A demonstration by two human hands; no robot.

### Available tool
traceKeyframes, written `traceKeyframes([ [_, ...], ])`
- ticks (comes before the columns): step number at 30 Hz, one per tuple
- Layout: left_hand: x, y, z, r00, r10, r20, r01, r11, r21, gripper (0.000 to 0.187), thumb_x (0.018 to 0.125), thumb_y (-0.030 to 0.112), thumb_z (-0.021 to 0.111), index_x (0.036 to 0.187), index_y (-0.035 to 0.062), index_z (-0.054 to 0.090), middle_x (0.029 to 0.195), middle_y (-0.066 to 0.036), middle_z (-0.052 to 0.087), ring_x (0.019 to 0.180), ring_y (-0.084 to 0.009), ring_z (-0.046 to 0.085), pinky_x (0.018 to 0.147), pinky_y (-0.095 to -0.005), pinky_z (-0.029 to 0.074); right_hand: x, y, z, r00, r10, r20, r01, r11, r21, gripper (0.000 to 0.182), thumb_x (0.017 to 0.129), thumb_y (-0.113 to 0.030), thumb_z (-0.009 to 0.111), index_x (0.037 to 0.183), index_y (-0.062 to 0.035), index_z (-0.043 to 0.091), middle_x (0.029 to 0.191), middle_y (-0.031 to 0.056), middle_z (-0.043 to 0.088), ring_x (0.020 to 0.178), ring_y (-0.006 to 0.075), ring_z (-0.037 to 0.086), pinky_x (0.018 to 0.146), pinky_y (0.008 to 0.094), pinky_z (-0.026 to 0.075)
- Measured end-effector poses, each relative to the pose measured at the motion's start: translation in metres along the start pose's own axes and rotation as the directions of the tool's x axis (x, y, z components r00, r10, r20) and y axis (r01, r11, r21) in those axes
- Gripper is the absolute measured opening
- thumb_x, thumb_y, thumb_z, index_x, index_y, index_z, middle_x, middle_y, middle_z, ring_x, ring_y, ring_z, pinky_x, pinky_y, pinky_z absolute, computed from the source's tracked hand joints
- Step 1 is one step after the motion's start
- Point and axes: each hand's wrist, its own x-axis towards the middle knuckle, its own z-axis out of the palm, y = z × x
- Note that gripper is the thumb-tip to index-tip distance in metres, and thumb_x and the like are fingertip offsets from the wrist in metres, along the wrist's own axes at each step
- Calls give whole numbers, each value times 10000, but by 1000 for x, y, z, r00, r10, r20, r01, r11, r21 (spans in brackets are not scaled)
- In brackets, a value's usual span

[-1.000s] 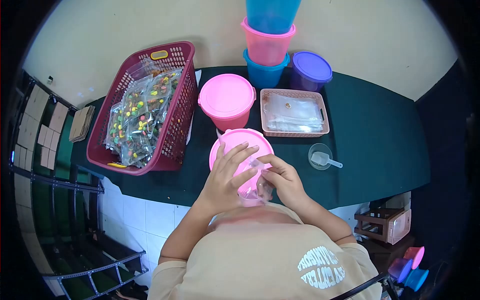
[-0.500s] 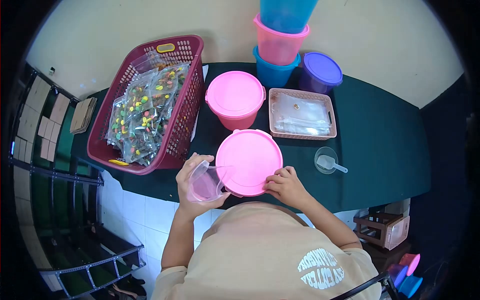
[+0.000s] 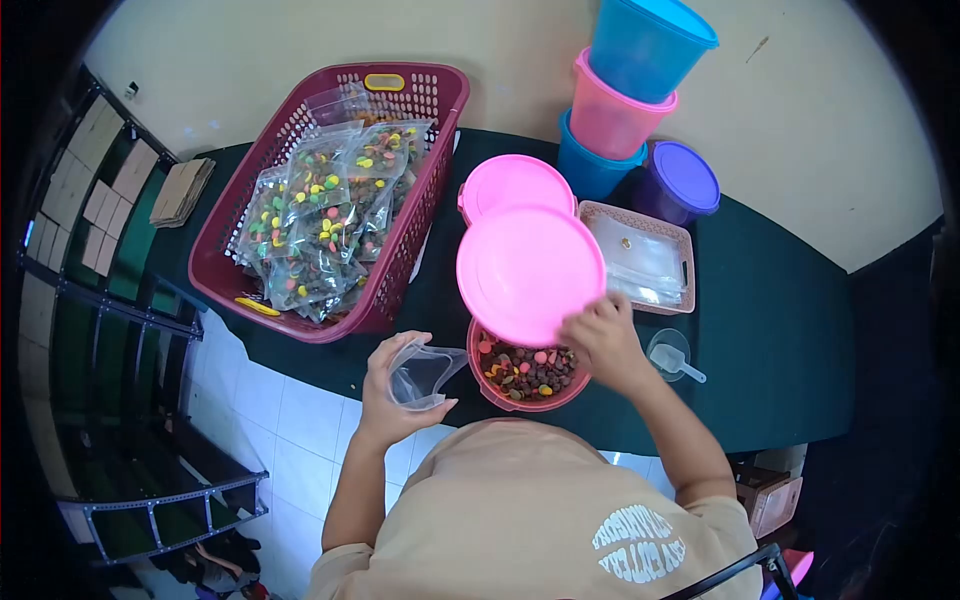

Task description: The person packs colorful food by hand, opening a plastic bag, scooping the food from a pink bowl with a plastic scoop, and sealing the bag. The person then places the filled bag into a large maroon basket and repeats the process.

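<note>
My left hand [image 3: 378,405] is closed around a clear plastic bag [image 3: 428,372], its mouth spread wide. In my right hand [image 3: 612,345] is a round pink lid [image 3: 530,272], gripped by its near right edge and raised at a tilt. Below the lid stands a pink tub [image 3: 518,405] of brown, red and yellow candies [image 3: 530,372]; the lid hides its far part. Just behind is another pink tub [image 3: 510,185], its lid on and partly covered by the raised lid.
A maroon basket [image 3: 440,190] on the left holds several filled candy bags [image 3: 325,210]. At right are a tray [image 3: 640,303] of clear bags and a small bowl with a scoop [image 3: 680,364]. Stacked tubs [image 3: 625,105] and a purple-lidded tub [image 3: 685,180] stand by the wall.
My right hand has lifted the pink lid up and away from the near tub, uncovering the candies. The left hand still holds the bag. The view has shifted a little.
</note>
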Motion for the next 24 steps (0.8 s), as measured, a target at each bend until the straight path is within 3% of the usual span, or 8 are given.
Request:
traceKeyframes([
  [5, 1, -4, -4, 982, -158, 106, 151, 986, 68, 951, 555, 169, 888, 1340, 69, 360, 1242, -141, 543, 1128, -281, 564, 978, -374, 449, 66, 61, 72, 994, -78, -73, 72, 994, -82, 89, 771, -204, 665, 831, -147, 633, 894, -52, 605, 932, 163, 529, 916, 444, 357],
  [10, 4, -13, -11, 941, -280, 190, 271, 960, 74, 961, 570, 186, 882, 1353, 59, 340, 1224, -165, 567, 1163, -278, 553, 1002, -379, 430, 76, 85, 105, 998, 0, -64, -8, 992, -129, 108, 774, -206, 666, 857, -141, 642, 904, -50, 612, 938, 170, 535, 918, 431, 361],
  [12, 9, -17, -10, 870, -413, 271, 418, 908, 41, 956, 587, 198, 876, 1358, 68, 327, 1213, -173, 576, 1183, -279, 543, 1020, -383, 413, 64, 86, 104, 998, 37, -45, -42, 992, -120, 135, 774, -214, 672, 883, -138, 648, 923, -49, 622, 953, 174, 537, 918, 433, 362],
  [15, 11, -27, -5, 831, -448, 330, 462, 886, 42, 946, 599, 202, 870, 1359, 78, 320, 1208, -160, 579, 1163, -272, 547, 1023, -379, 407, 43, 81, 79, 976, 184, -118, -186, 982, -9, 249, 769, -240, 696, 983, -124, 643, 1018, 4, 633, 994, 214, 539, 919, 439, 365],
  [18, 13, -39, 2, 815, -459, 354, 488, 873, 9, 948, 600, 199, 869, 1362, 88, 317, 1191, -139, 584, 1124, -249, 550, 999, -374, 418, -22, 96, 53, 837, 520, -173, -541, 834, -111, 374, 763, -276, 722, 1078, -107, 614, 1123, 91, 607, 1063, 280, 533, 917, 458, 387],
  [20, 14, -43, 5, 790, -501, 355, 533, 846, 8, 937, 621, 192, 862, 1371, 100, 309, 1192, -132, 577, 1114, -243, 550, 973, -387, 432, -87, 112, 33, 679, 718, -155, -731, 640, -236, 405, 769, -296, 727, 1102, -103, 600, 1151, 105, 591, 1103, 302, 521, 896, 474, 422],
  [24, 13, -54, 13, 727, -604, 327, 661, 745, -91, 903, 653, 110, 820, 1389, 118, 297, 1268, -127, 536, 1142, -242, 531, 963, -401, 442, -202, 119, 5, 274, 958, -81, -847, 201, -492, 439, 801, -349, 710, 1143, -117, 564, 1207, 95, 560, 1106, 333, 528, 862, 503, 465],
])
